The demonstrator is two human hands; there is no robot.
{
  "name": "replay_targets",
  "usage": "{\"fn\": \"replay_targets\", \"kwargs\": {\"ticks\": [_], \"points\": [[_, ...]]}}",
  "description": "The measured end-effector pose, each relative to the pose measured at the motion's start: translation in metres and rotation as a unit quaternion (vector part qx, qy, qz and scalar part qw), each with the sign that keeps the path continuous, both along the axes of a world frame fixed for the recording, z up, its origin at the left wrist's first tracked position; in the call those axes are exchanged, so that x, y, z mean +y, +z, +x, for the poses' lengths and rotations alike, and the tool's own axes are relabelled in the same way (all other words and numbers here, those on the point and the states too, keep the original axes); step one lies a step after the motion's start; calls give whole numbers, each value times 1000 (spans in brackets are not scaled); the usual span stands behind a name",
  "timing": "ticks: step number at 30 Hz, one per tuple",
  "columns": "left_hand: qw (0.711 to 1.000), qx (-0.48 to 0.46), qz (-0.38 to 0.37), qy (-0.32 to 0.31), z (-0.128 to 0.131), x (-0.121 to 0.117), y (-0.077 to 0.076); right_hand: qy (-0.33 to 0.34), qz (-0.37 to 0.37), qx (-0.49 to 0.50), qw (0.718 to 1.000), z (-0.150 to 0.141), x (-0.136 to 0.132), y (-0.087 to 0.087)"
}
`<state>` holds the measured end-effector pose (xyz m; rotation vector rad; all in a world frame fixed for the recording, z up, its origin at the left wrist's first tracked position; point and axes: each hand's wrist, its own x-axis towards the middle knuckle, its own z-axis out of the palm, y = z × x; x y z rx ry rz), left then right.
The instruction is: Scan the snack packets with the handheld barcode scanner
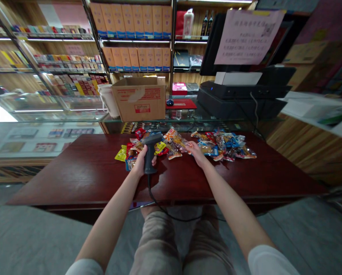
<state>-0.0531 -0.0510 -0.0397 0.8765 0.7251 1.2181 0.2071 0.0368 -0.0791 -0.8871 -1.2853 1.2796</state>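
Note:
My left hand [143,159] is wrapped around the handle of a dark grey barcode scanner [150,147], held upright over the dark red table [81,172], its black cable [165,212] trailing down toward my lap. My right hand [195,151] reaches into a spread of small snack packets [216,145], fingers closed on an orange packet [185,147] at the pile's middle. More packets, yellow [121,154] and red, lie just behind the scanner.
A cardboard box [140,98] and a white cup stack [109,100] stand on the glass counter behind the table. A black cash register with printer [239,95] sits at the right. Shelves of boxed goods [133,23] fill the back wall.

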Motion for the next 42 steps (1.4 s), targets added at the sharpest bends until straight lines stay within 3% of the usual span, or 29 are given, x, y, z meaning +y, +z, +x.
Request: {"fn": "replay_targets", "kwargs": {"ticks": [7,9,11,13,16,19,22,26,33,39,42], "points": [[999,-16,-35,18,0,1,-1,-3,6,47,999,8,4,1],[999,-15,-39,18,0,1,-1,-44,21,32,998,10,7,1],[999,-14,-37,17,0,1,-1,-118,94,-9,988,12,10,0],[999,-15,-32,16,-1,1,-2,-185,203,-86,958,13,10,1],[999,-18,-29,19,-1,2,-2,-226,326,-195,897,11,5,3],[999,-21,-36,23,0,1,-1,-256,383,-220,860,7,-3,6],[998,-28,-39,27,1,0,0,-286,394,-227,843,6,-10,10],[999,-22,-29,18,1,0,0,-277,357,-219,865,3,-16,14],[999,-25,-34,15,1,-1,1,-156,298,-123,934,-18,-21,12],[1000,-9,-18,14,1,-1,0,-157,126,30,979,-20,-7,2],[1000,1,-19,8,-1,1,-2,-140,29,130,981,-18,-1,-3]]}}
